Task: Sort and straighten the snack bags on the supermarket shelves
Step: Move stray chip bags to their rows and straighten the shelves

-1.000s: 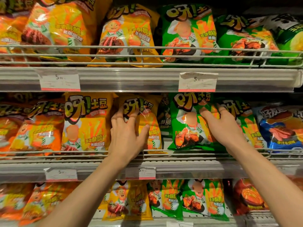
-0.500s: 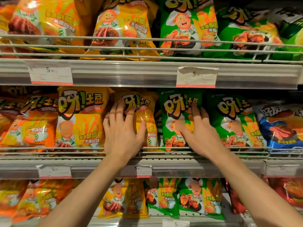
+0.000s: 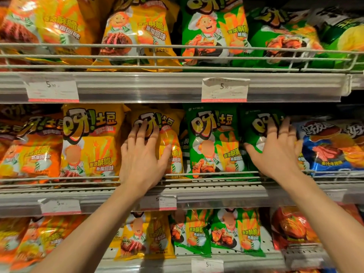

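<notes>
Mid shelf (image 3: 206, 189), behind wire rail, front row L to R: 1 orange bag (image 3: 29, 152), 2 yellow bags, 2 green, 1 blue bag (image 3: 332, 146). Left hand (image 3: 142, 154) lies flat w/ fingers spread on the 2nd yellow bag (image 3: 169, 134) — not clamped. Right hand (image 3: 275, 152), well apart from left, presses spread fingers on the right green bag (image 3: 256, 127). Left green bag (image 3: 214, 140) stands upright btwn hands. Top shelf (image 3: 177, 86) front — 2 yellow, 2 green.

Middle shelf (image 3: 197, 191): bags stand in a row behind the wire rail (image 3: 216, 173). Left hand (image 3: 141, 160) lies flat on one bag (image 3: 167, 134); right hand (image 3: 275, 152) on another bag (image 3: 256, 131), one bag (image 3: 212, 138) between
</notes>
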A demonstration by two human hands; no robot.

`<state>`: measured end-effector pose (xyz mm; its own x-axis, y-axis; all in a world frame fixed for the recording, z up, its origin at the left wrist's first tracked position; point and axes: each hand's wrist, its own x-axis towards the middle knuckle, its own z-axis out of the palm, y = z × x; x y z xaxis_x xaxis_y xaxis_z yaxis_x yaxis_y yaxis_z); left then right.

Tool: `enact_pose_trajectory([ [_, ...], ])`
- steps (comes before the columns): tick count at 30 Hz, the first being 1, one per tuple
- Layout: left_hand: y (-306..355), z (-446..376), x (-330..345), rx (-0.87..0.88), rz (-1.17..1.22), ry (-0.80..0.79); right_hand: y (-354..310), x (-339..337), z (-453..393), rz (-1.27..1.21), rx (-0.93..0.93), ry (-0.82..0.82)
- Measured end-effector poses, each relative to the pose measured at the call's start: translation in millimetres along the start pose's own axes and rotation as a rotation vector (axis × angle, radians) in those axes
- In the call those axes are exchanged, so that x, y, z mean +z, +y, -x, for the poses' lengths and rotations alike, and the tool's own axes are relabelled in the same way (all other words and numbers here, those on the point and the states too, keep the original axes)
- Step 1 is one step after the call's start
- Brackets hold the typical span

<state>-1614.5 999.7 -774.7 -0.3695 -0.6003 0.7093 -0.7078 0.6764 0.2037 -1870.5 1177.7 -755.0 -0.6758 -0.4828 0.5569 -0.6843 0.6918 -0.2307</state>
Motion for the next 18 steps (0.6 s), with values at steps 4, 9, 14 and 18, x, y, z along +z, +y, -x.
enact_pose_trajectory([
  [4, -0.2, -0.2, 1.4, -0.007, -0.003, -0.004, -1.5, 7.0, -0.1, -0.009, -0.010, -0.040],
  [9, 0.7, -0.9, 1.4, -0.010, -0.010, -0.004, -9.0, 10.0, -1.8, -0.085, -0.010, -0.047],
  [14, -0.7, 0.3, 1.4, -0.006, -0.011, -0.003, -9.9, -2.9, 8.7, -0.147, -0.067, 0.050],
  [18, -0.5, 0.1, 1.4, -0.005, -0.006, -0.003, -53.5, -12.5, 31.5, -0.244, -0.335, 0.068],
])
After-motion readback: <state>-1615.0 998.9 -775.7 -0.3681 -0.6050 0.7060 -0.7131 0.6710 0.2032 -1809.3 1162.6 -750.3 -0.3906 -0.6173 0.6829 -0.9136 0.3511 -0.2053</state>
